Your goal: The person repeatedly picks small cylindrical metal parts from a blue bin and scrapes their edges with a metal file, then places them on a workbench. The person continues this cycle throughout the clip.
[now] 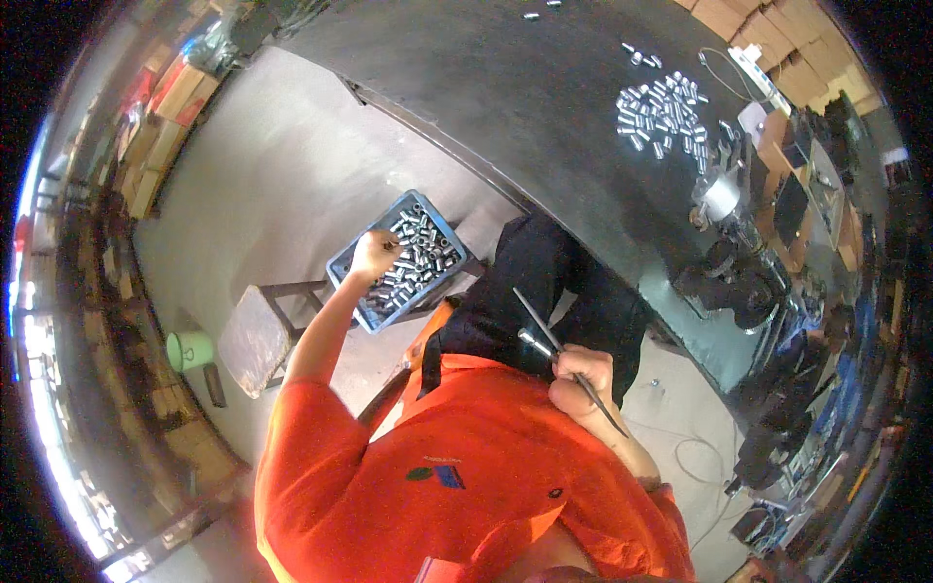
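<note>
My left hand point(374, 255) reaches into a blue plastic crate point(342, 268) full of small shiny metal cylinders point(420, 255); the fingers are curled among the pieces, and I cannot see if any piece is held. My right hand point(581, 381) is near my chest, closed around a thin dark metal rod point(549, 335) that sticks out above and below the fist, together with a short silver cylinder point(534, 342). An orange sleeve covers each upper arm.
The crate rests on a small brown stool point(255, 340) over a grey floor. A dark worktable point(544, 107) carries a heap of silver cylinders point(665, 112) and a machine point(731, 243). A green mug point(190, 350) sits at the left, cardboard boxes point(777, 39) at upper right.
</note>
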`<state>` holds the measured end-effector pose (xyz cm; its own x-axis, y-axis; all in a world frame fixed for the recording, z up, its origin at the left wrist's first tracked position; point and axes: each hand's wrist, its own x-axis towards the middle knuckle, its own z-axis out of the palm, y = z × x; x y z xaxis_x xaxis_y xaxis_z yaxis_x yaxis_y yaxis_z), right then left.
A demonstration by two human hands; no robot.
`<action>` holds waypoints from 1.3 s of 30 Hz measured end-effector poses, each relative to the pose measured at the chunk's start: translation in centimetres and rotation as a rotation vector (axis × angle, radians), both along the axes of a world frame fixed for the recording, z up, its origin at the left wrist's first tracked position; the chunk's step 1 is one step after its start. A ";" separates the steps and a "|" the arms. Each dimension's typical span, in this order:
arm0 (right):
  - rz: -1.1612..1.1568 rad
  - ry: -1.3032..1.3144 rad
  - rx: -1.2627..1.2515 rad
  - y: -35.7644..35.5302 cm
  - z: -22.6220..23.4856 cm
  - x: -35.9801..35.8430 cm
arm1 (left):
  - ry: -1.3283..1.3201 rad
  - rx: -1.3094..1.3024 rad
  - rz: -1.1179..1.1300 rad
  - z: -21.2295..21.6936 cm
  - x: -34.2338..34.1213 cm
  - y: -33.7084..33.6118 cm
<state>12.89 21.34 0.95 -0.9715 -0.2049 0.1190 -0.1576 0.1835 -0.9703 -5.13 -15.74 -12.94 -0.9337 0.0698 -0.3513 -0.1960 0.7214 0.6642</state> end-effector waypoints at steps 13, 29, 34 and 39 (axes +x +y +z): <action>0.050 -0.037 0.023 0.7 0.7 -2.8 | -0.693 1.419 0.197 10.9 9.1 15.2; 0.048 -0.046 0.034 1.3 -0.1 -3.2 | -0.532 1.228 0.081 11.1 8.5 15.9; 0.036 0.010 0.124 0.9 -0.4 -3.2 | -0.230 0.728 -0.383 13.4 7.1 16.4; 0.011 -0.053 0.055 0.9 -1.1 -2.9 | -0.192 0.743 -0.452 13.8 7.0 16.8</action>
<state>10.04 22.26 -0.16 -0.9739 -0.2200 0.0556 -0.1084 0.2355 -0.9658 1.88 1.07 0.84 -0.6916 0.6890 -0.2164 -0.1530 0.1531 0.9763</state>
